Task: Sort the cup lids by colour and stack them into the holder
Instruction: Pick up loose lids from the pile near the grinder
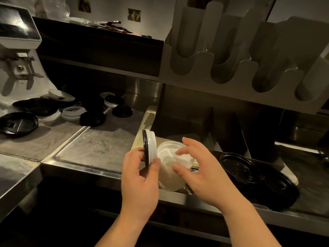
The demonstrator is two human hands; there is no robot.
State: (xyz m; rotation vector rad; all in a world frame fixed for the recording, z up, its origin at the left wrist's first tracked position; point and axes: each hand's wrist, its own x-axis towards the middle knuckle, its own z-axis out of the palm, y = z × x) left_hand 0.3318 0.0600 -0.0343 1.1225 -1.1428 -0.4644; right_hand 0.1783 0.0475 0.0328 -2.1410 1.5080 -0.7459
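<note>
My left hand pinches a black lid and a white lid together, held on edge. Just right of them a stack of white lids lies on its side at the counter's front edge. My right hand has its fingers spread and relaxed over the stack's open end, touching it. A stack of black lids lies on its side to the right. Loose black and white lids are scattered on the steel counter at the left. The grey lid holder with several U-shaped slots hangs above.
A white machine with a dark screen stands at the far left. A dark shelf runs along the back. Under the holder is a recessed bin with dark dividers. Bare steel counter lies between the scattered lids and my hands.
</note>
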